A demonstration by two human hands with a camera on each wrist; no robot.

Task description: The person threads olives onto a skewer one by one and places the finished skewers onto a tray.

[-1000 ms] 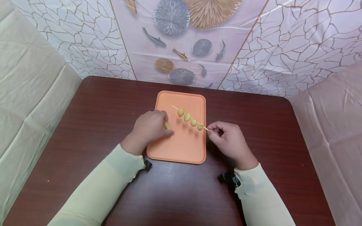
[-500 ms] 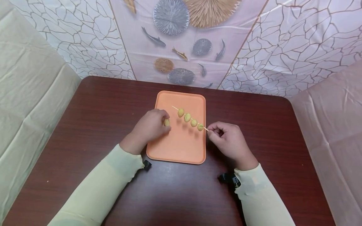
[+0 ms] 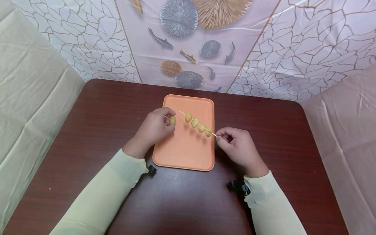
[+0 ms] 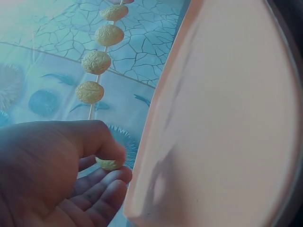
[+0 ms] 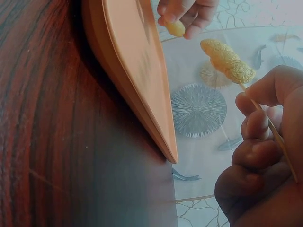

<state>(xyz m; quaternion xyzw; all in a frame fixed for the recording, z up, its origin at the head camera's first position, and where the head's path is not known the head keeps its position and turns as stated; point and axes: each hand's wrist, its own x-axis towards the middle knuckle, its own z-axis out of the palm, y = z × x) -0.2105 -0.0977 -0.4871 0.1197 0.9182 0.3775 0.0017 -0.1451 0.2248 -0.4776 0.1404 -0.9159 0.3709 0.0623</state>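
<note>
My right hand pinches the lower end of a thin wooden skewer, beside the tray's right edge. Several wrinkled yellow balls are threaded along it, and its bare tip points up and to the left over the orange tray. Between thumb and fingers, my left hand pinches one more yellow ball, just left of that tip and apart from it. Fingers partly cover this ball in the left wrist view. The right wrist view shows the skewer's shaft running across the right palm.
A dark red-brown wooden table lies under the tray. Patterned cloth hangs along the back, and plain pale cloth hangs at both sides. Black straps sit at the wrists by the pale sleeves.
My left hand has lifted the yellow ball and moved slightly up and away, bringing it near the skewer tip's height. The right hand and skewer have barely moved.
</note>
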